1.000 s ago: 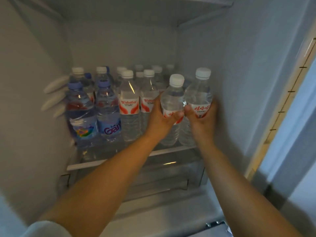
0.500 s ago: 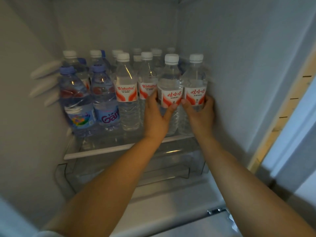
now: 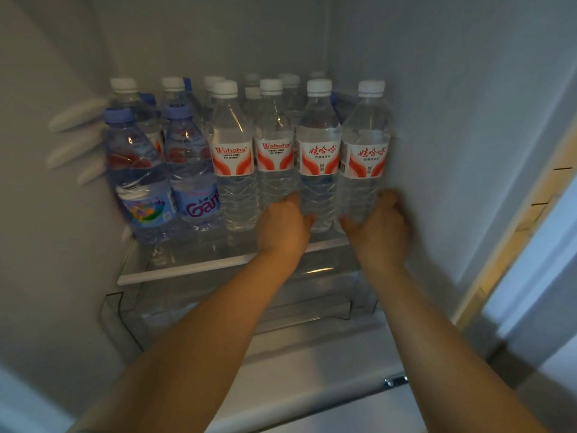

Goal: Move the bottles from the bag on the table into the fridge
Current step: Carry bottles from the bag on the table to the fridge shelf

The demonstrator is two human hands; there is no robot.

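Note:
Two clear water bottles with white caps and red-and-white labels stand upright at the right end of the front row on the fridge's glass shelf (image 3: 187,270). My left hand (image 3: 282,223) wraps the lower part of the left bottle (image 3: 318,157). Around the base of the right bottle (image 3: 365,157), which stands close to the fridge's right wall, my right hand (image 3: 379,223) is closed. Several more bottles fill the shelf: white-capped ones (image 3: 232,157) beside and behind, and blue-capped ones (image 3: 137,170) at the left. The bag and table are out of view.
A clear drawer (image 3: 131,320) sits under the shelf. White ribs (image 3: 75,132) stick out of the fridge's left wall. The fridge's right wall (image 3: 452,151) is just beside my right hand, with the door frame (image 3: 512,232) further right.
Both hands brought the two bottles down upright onto the shelf, then slid from the labels to the lower parts of the bottles. The camera moved closer.

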